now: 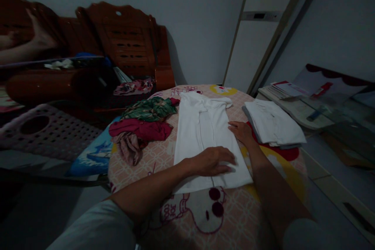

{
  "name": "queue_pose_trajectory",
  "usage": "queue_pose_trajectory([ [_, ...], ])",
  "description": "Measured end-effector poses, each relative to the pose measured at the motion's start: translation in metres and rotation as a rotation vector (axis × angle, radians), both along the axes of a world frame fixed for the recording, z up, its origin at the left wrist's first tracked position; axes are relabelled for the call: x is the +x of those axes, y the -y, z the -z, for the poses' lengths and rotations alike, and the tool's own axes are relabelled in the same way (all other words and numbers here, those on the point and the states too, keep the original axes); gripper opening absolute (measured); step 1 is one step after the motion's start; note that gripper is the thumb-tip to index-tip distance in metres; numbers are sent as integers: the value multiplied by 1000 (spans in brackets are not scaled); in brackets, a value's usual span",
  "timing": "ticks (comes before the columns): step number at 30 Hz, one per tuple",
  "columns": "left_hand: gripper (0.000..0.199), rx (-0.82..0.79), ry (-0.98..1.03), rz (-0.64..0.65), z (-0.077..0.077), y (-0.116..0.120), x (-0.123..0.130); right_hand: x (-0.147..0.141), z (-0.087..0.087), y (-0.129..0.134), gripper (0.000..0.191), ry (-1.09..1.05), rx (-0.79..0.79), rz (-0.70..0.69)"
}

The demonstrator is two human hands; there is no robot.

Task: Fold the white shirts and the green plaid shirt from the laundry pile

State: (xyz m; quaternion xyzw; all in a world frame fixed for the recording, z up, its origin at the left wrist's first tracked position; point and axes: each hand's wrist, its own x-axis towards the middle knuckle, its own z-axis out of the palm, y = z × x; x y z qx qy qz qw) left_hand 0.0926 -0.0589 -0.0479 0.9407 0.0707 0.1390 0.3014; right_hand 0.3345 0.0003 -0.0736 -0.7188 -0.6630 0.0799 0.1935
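A white shirt (190, 140) lies spread lengthwise on a round table with a patterned cloth (158, 156), its sides folded inward. Over the lower part of the shirt is my left hand (215, 161), fingers apart and reaching to the right. My right hand (241, 132) rests at the shirt's right edge with its fingers stretched out on the fabric. Neither hand grips anything. To the right sits a stack of folded white clothes (272, 121). Crumpled green cloth (152, 108) and crimson cloth (142, 129) are heaped on the left, beside a brownish-pink cloth (130, 148).
Behind on the left stands a carved wooden bench (129, 43), where a person's bare foot (42, 39) shows. A pink woven basket (52, 133) is at the left. Papers (293, 90) lie on a glass-topped stand at the right. A tall white appliance (252, 35) stands by the wall.
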Motion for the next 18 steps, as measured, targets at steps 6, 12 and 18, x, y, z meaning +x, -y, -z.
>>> queue_pose_trajectory([
  [6, 71, 243, -288, -189, 25, -12, 0, 1, 3, 0, 33, 22, 23, 3],
  [12, 59, 114, -1, -395, 6, -57, -30, 2, 5, 0, 34, 49, 8, 8],
  [18, 44, 113, -32, -1020, 16, -119, -83, 0, 2, 0, 33, 45, -2, -1],
])
